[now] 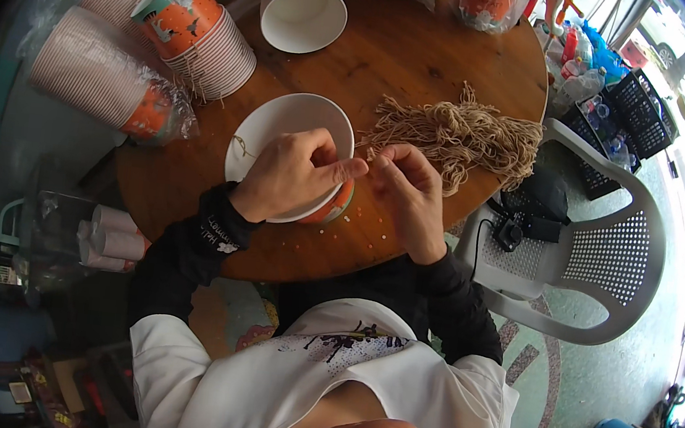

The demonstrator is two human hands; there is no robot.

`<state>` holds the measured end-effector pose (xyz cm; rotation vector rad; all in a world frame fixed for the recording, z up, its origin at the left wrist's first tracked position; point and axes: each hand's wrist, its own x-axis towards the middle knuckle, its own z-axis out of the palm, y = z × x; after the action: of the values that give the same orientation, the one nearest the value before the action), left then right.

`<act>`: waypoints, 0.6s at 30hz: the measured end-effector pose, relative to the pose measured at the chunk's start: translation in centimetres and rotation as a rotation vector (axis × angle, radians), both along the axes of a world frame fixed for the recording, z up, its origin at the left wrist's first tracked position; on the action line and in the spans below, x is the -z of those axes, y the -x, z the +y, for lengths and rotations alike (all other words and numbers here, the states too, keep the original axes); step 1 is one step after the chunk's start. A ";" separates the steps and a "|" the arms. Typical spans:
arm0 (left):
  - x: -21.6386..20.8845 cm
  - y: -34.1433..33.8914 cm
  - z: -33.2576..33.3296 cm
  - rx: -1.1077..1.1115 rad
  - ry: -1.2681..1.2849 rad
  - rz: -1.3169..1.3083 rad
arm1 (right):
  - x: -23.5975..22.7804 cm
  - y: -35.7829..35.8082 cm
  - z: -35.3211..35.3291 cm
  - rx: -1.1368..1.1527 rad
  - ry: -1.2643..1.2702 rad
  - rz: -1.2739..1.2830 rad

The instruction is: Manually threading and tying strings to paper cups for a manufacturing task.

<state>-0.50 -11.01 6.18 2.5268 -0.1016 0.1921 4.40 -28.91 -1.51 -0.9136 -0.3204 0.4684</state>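
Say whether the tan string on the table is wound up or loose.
Loose: the tan string lies in a tangled heap beside the right hand, strands crossing every way.

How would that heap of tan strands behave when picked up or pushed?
The heap of tan strands would probably sag, since they bend and loop. Lifting one might drag others, as they look tangled. Pushed right, some could slip off the wooden table, since they lie near its edge.

Hands point(289, 176) partly hide bowl point(290, 113) and strings point(457, 138); wrapped cups point(484, 6) cut off above.
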 end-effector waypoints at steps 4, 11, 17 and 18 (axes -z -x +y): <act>0.0 -0.1 -0.6 0.017 -0.031 0.031 | 0.8 0.3 1.0 0.065 -0.069 -0.088; 0.4 3.5 1.2 -0.042 0.046 -0.189 | 1.4 1.4 2.0 0.010 -0.173 -0.117; 0.1 5.3 2.6 -0.137 0.139 -0.187 | -0.1 2.2 2.4 0.174 0.180 -0.771; 0.1 5.4 2.9 -0.149 0.180 -0.175 | -0.4 2.2 2.7 0.211 0.173 -0.969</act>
<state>-5.95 -8.13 6.06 2.3352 0.0335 0.4611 2.24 -26.20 -1.06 -1.2889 -1.0600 -0.1827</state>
